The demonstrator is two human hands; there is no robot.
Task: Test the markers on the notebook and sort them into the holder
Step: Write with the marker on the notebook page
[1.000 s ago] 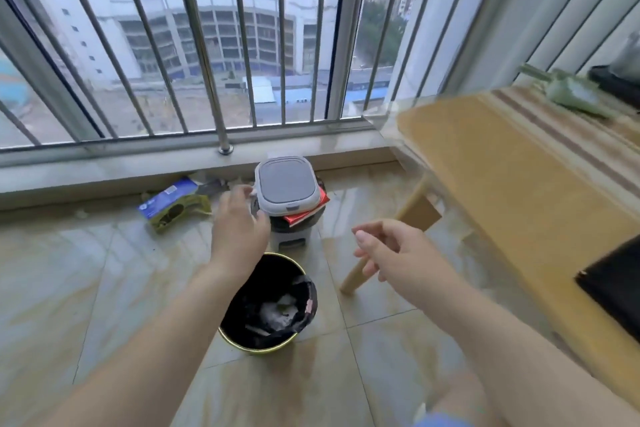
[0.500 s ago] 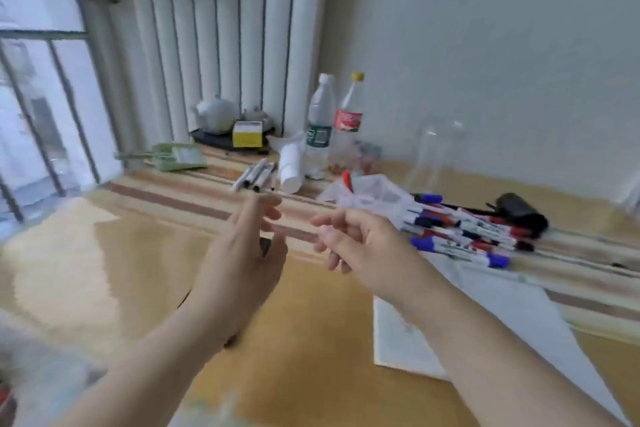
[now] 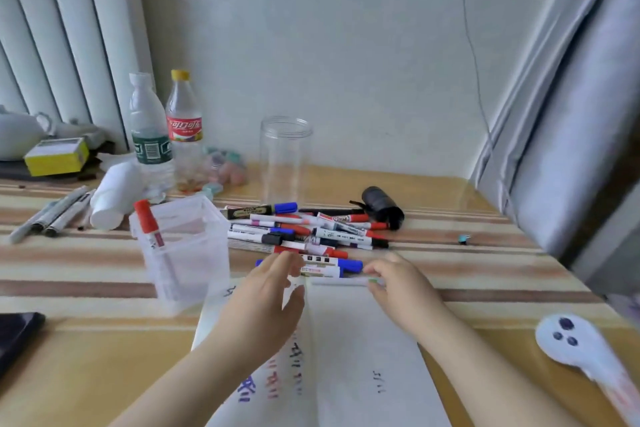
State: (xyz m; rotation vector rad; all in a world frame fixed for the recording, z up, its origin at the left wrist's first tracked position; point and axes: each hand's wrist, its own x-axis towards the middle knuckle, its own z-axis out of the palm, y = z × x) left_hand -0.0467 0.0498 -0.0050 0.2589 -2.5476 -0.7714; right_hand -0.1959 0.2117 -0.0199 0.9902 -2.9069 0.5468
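- We see one red marker (image 3: 149,224) in the holder (image 3: 183,253), left of centre; scribbles mark the notebook (image 3: 346,357).
- The marker pile (image 3: 304,232) at centre remains unsorted.
- Our left hand (image 3: 266,298) reaches open-fingered; our right hand (image 3: 398,284) pinches a pale marker (image 3: 341,282).

Bare forearms (image 3: 194,374); no sleeves

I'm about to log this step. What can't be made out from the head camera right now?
- Right hand: motion blur hides whether it grips the pale marker at its fingertips.
- Notebook: left page partly covered by left hand; scribbles too blurred to read.
- Marker pile: overlapping, so no exact count.
- Phone: cut off by left edge.
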